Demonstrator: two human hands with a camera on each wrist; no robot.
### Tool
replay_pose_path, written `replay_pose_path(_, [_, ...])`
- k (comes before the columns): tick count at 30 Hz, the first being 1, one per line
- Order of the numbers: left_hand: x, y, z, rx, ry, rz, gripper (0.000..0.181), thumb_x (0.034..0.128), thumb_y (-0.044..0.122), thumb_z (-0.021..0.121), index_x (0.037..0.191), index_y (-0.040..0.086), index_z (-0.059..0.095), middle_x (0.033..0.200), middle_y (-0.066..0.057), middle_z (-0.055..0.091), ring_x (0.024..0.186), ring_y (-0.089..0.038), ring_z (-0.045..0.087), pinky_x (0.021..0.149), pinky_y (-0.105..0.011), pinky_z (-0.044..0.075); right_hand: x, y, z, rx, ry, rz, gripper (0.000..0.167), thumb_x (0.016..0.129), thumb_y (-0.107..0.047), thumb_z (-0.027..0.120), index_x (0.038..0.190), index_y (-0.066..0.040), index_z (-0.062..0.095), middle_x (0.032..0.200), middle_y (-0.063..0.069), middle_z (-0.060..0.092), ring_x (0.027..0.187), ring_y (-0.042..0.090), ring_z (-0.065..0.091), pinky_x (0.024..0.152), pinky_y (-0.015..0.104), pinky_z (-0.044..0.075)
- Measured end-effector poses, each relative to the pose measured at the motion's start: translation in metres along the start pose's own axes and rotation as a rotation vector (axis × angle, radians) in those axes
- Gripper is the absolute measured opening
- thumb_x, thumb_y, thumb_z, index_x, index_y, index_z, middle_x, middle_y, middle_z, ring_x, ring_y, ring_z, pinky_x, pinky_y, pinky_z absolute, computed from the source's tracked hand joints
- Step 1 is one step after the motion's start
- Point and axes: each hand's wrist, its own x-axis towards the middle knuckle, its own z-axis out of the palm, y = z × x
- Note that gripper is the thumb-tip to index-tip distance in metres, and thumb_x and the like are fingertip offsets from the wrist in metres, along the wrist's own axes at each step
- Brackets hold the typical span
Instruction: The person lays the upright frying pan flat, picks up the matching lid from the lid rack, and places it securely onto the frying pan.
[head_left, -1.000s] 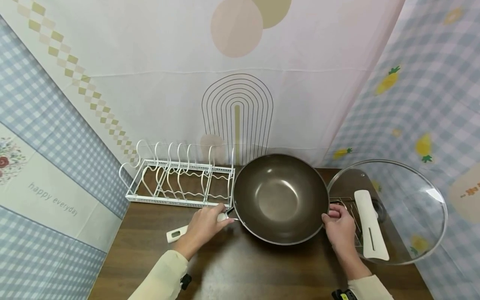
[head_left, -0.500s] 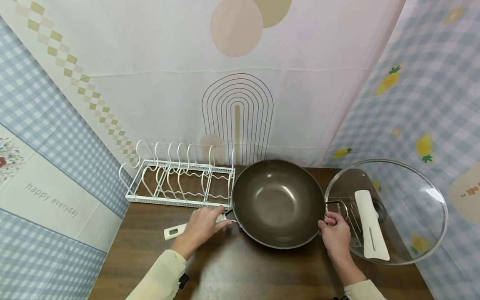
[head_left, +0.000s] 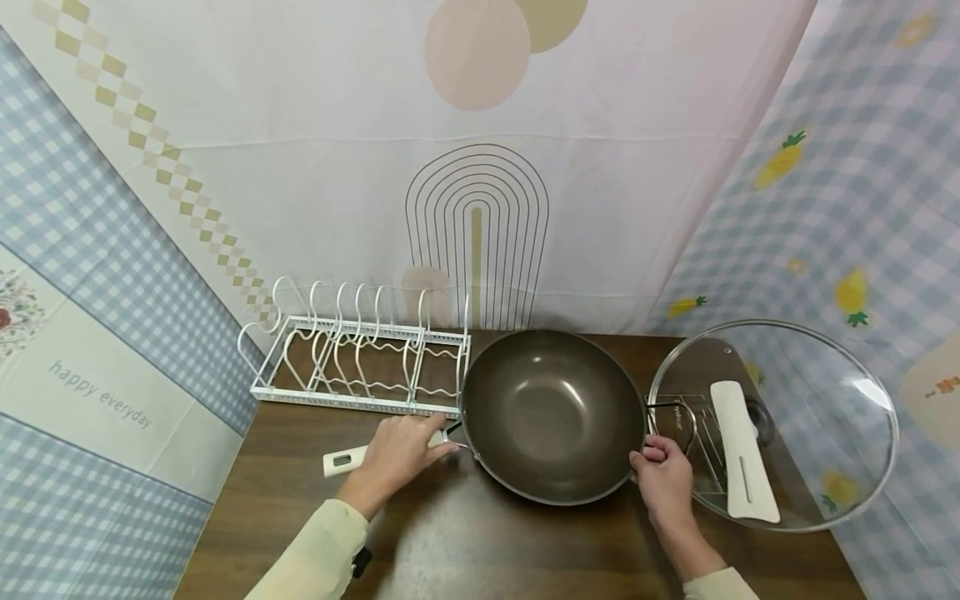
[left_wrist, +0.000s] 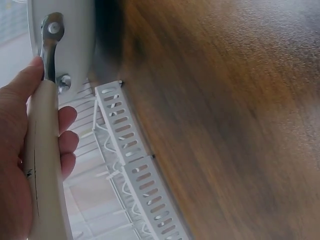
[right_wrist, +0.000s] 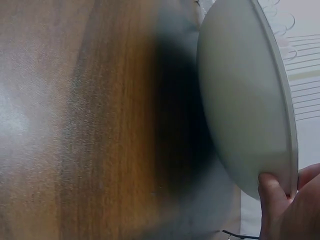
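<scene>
A wok [head_left: 551, 417] with a dark inside and a pale outside is held between both hands, its opening facing up. My left hand [head_left: 397, 450] grips its cream handle [head_left: 347, 461]. In the left wrist view, the fingers curl round that handle [left_wrist: 45, 160] just behind its metal joint. At the opposite side, my right hand [head_left: 666, 483] pinches the rim. The right wrist view has the thumb on the wok's pale outer wall [right_wrist: 245, 100] and a finger over the edge. A dark shadow lies on the table below the wok.
A white wire rack [head_left: 330, 405] with upright loops stands just left of the wok. On the right, a large glass lid [head_left: 817, 450] with a cream handle bar [head_left: 744, 454] leans over a thin wire stand [head_left: 693, 408]. All are on a brown wooden table [head_left: 510, 550] before a fabric-covered wall.
Both hands have brought the wok slightly left and nearer to me. More of the wire stand on the right is now uncovered. The rack and glass lid have stayed put.
</scene>
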Motion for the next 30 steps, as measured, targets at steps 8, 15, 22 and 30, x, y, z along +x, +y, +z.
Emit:
replay_pose_path(8, [-0.001,-0.002,0.005,-0.007,0.017,0.029,0.046,0.0775,0.058,0.083,0.091,0.019,0.062,0.045,0.006,0.037,0.039,-0.016,0.042,0.04,-0.038,0.043,-0.002,0.006,0.002,0.018,-0.001,0.015,0.036,0.09,0.007,0.065,0.125,0.011,0.056,0.087,0.0,0.057,0.059,0.0,0.057,0.055,0.016,0.055])
replay_pose_path(15, [-0.002,-0.003,0.009,-0.034,0.013,0.041,0.045,0.0782,0.056,0.082,0.094,0.019,0.063,0.048,0.004,0.047,0.042,-0.022,0.053,0.044,-0.041,0.046,-0.002,0.01,0.003,0.031,0.0,0.024,0.036,0.09,0.008,0.065,0.125,0.01,0.056,0.087,0.001,0.057,0.06,0.0,0.057,0.055,0.016,0.055])
replay_pose_path(22, [-0.001,-0.006,0.008,-0.03,-0.011,0.048,0.044,0.0797,0.057,0.08,0.092,0.019,0.061,0.049,0.005,0.046,0.043,-0.02,0.051,0.044,-0.04,0.046,-0.003,0.011,0.002,0.058,-0.031,0.043,0.039,0.091,0.008,0.063,0.128,0.01,0.052,0.09,0.001,0.053,0.061,0.001,0.057,0.056,0.017,0.056])
replay_pose_path(30, [-0.004,-0.004,0.005,-0.04,-0.075,-0.004,0.046,0.078,0.053,0.084,0.095,0.017,0.061,0.057,0.0,0.058,0.05,-0.024,0.06,0.047,-0.041,0.05,-0.003,0.014,0.001,0.081,-0.117,0.079,0.043,0.094,0.007,0.061,0.133,0.009,0.043,0.099,0.009,0.047,0.07,0.002,0.058,0.062,0.02,0.059])
